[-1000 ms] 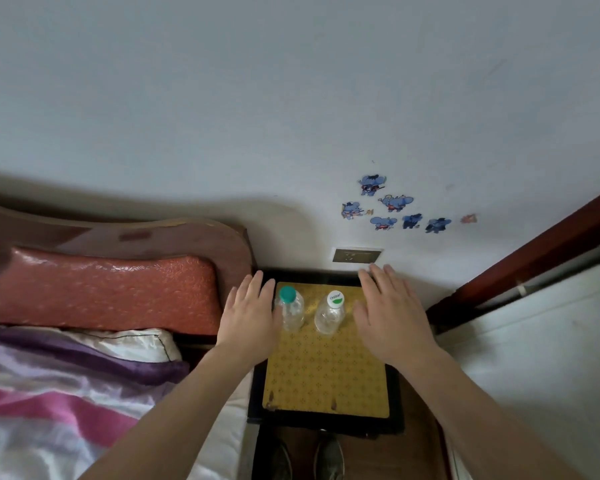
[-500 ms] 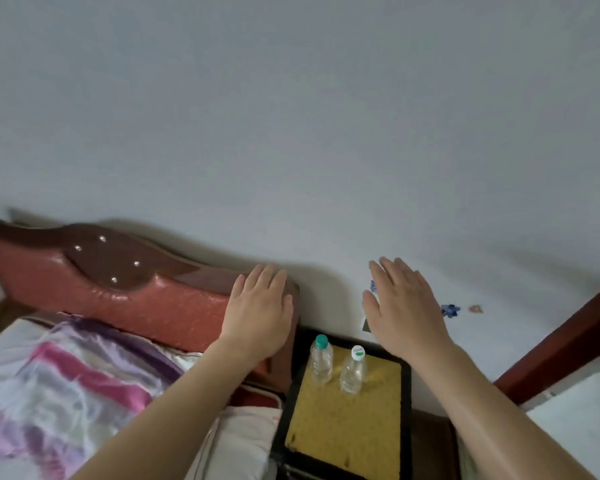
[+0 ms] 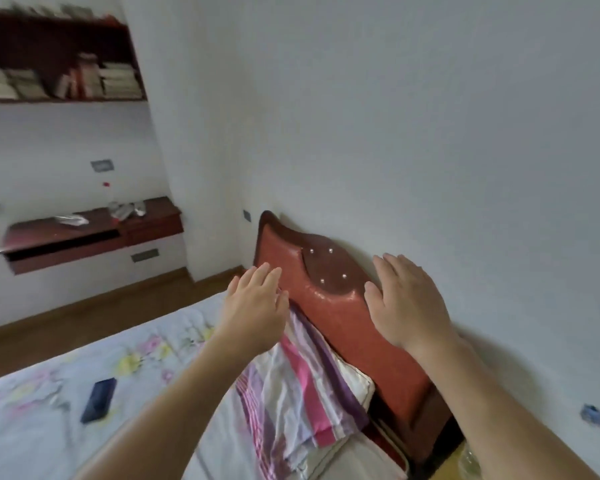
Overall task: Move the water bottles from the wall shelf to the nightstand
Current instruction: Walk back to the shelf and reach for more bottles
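Note:
My left hand [image 3: 257, 310] and my right hand [image 3: 406, 303] hover side by side with straight fingers and hold nothing, in front of the red headboard [image 3: 340, 317]. The red-brown wall shelf [image 3: 84, 235] hangs at the far left across the room; blurred pale items [image 3: 127, 209] lie on it, and I cannot tell what they are. Only a sliver of the nightstand's yellow top [image 3: 451, 453] shows at the bottom right, under my right forearm. Part of a clear bottle [image 3: 469, 460] stands on it.
A bed with a flowered sheet [image 3: 32, 427] fills the lower left, with a dark blue flat object [image 3: 99, 400] on it and a striped pillow [image 3: 291, 393] against the headboard. An upper shelf with books [image 3: 59, 81] is at the top left.
The view has swung up and left, away from the nightstand and its two bottles toward the bed and the wall shelf. Both hands stayed open and empty.

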A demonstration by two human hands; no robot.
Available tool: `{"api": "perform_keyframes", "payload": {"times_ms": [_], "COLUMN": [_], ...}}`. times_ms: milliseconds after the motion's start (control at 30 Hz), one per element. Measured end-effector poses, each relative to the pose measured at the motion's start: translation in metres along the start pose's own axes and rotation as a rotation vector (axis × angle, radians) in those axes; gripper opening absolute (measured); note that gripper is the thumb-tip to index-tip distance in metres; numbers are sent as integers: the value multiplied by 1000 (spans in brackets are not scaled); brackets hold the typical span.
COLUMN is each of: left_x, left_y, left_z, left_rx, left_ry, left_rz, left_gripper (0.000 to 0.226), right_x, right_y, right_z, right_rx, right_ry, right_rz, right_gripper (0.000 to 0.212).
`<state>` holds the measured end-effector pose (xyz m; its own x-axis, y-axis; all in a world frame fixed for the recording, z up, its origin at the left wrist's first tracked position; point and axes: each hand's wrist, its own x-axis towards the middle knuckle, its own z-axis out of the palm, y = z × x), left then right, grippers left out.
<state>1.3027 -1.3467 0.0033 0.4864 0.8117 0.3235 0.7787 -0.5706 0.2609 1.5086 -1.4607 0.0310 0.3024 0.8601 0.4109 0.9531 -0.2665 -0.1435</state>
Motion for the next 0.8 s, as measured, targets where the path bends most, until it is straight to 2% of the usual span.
{"api": "perform_keyframes", "payload": {"times_ms": [133,267,433,600,800], "left_x": [-53,-120,-205,-285,-398], "left_y": [-103,-200,-290,-353,-383], "left_z": [-67,-126,-182,-221,-264], "left_rx": [89,173,242,302,369], "left_ry": [70,138,203,266,314], "left_rz": [-172,-338,-564,-855,-1199], "left_gripper": [53,51,49,53,54], "right_x": [16,13,-5,-24,-76], "right_y": [-124,-252,-391,-515,-650], "right_z": [14,37,61,72,73], "right_rx": [117,239,359,448,584], "right_ry": [-20,-37,-90,-146,-207], "right_rz": [-184,-384,-592,-848,-1168], "right_gripper": [53,60,56,52,52]}}
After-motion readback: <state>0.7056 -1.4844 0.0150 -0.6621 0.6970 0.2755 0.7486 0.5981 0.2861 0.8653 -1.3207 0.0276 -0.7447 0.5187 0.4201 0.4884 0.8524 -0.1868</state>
